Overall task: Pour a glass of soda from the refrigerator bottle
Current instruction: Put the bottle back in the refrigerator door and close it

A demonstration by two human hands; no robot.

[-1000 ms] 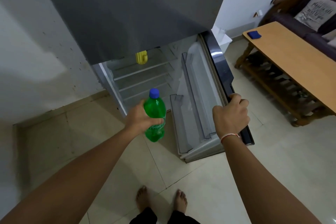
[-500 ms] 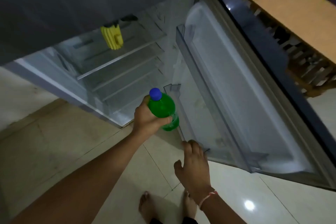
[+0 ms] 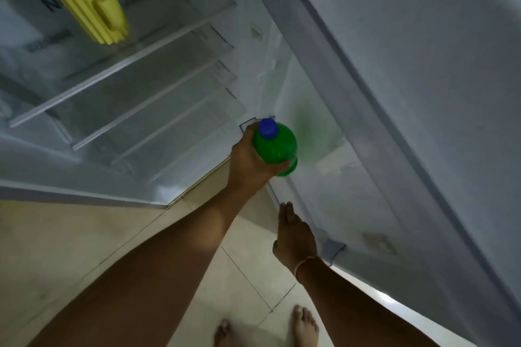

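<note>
Right at the lower door shelf [image 3: 284, 194] of the open refrigerator, the left hand [image 3: 249, 160] is wrapped around the shoulder of a green plastic soda bottle [image 3: 277, 149], fingers curled round its smooth, rounded body, with the ribbed blue screw cap [image 3: 268, 128] pointing up toward the camera. A soft green reflection of the bottle shows on the glossy white door liner just beyond that shelf. The right hand [image 3: 294, 235] hangs nearer the person than the shelf, fingers straight and together, their tips touching or just short of the shelf's clear plastic front edge; a thin band circles the wrist. Farther from the shelf, inside the cabinet, flat glass shelves [image 3: 127, 65] with pale trim step back in tiers, and a yellow ridged plastic container [image 3: 90, 5] with a moulded handle stands on the uppermost one. Below the shelf lies a smooth, pale tiled floor [image 3: 70, 248], where two bare feet [image 3: 304, 328] show.
</note>
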